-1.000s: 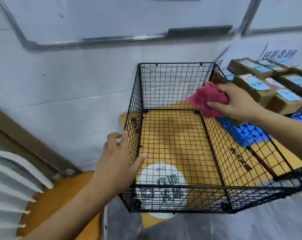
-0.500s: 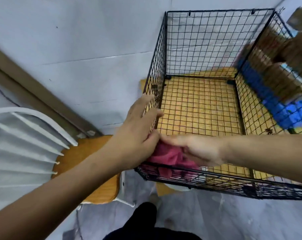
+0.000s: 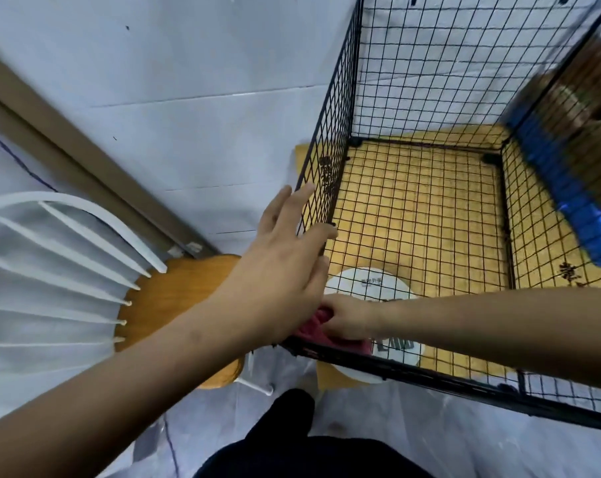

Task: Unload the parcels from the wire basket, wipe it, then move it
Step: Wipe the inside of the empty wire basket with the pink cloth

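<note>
The black wire basket (image 3: 426, 132) stands on a yellow mat and holds no parcels. My left hand (image 3: 285, 267) has straight fingers spread against the outside of the basket's left wall near its front corner. Reaching in over the front rim, my right hand (image 3: 347, 319) grips a red cloth (image 3: 313, 327) pressed down in the front-left corner. My left hand partly hides the cloth. Blurred brown parcels (image 3: 578, 108) sit behind the right wall.
A white-backed chair with a wooden seat (image 3: 164, 298) stands left of the basket, close to my left arm. A blue crate-like surface (image 3: 568, 198) lies beyond the right wall. A white round sticker (image 3: 364, 284) shows under the basket. The grey wall is behind.
My right hand brought the red cloth from the basket's back right corner to the front-left corner. The view swung down and left. My left hand stayed on the left wall.
</note>
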